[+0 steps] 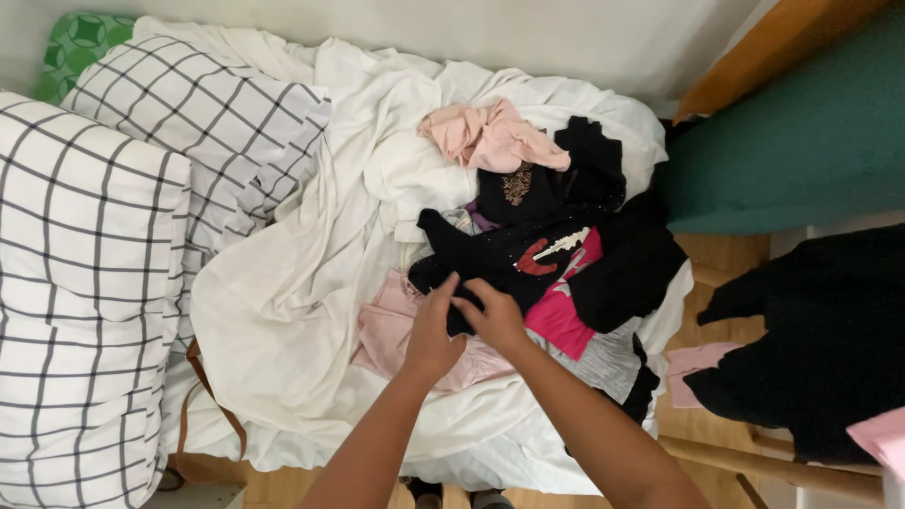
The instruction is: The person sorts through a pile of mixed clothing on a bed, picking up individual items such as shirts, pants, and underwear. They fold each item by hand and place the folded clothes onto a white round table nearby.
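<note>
1. Bedroom corner w/ pale wall; bed (pixel 283 311) covered by a rumpled white sheet, two grid-check pillows (pixel 85 311) at left, a green patterned cushion (pixel 80 42) behind them.
2. Clothes pile (pixel 547 245) sits mid-bed: pink top (pixel 490 137) at far end, black garments, hot-pink piece (pixel 563 316), grey striped item (pixel 608 358) near the bed edge.
3. Left hand (pixel 432 335) and right hand (pixel 497 319) meet at the near side of the pile, fingers closed, pinching the edge of a black garment (pixel 481 254) that lies over a pale pink garment (pixel 396 335).
4. Risk: black garment is tangled w/ neighbours, so a pull could drag the hot-pink piece and grey item along; those sit at the edge and may slide to the wood floor (pixel 716 264).
5. Risk: the pinch is only on an edge, so cloth could slip free.
6. Containers: no basket or box in view. Brown strap (pixel 212 396) hangs beside the bed, maybe from a bag; contents can't be seen.
7. Right side: green chair (pixel 801 141) and more dark clothing (pixel 820 339) draped on a wooden frame.
</note>
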